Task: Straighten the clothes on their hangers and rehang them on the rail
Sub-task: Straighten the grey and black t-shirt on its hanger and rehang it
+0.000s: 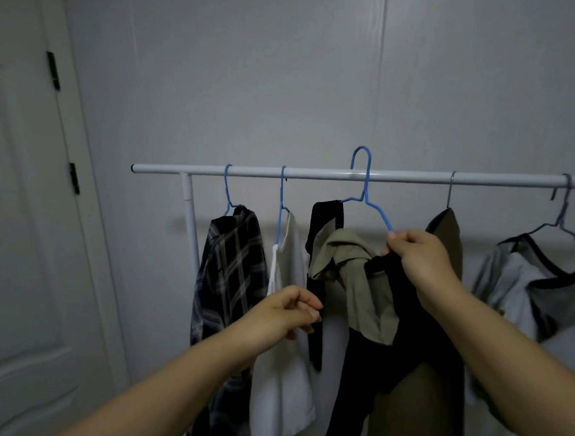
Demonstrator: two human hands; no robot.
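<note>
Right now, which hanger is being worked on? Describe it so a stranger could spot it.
Follow the white rail to its middle. The blue hanger there carries a bunched khaki-and-black garment, pinched by the right hand. Unlike its neighbours, its hook rises above the rail instead of resting on it.

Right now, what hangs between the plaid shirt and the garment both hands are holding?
A white garment on a blue hanger, seen in the head view; the left hand partly covers it.

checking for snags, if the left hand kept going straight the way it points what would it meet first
Likely the black strap of the bunched black and khaki garment; the left hand already pinches or touches it at its fingertips. Depth is unclear.
</note>
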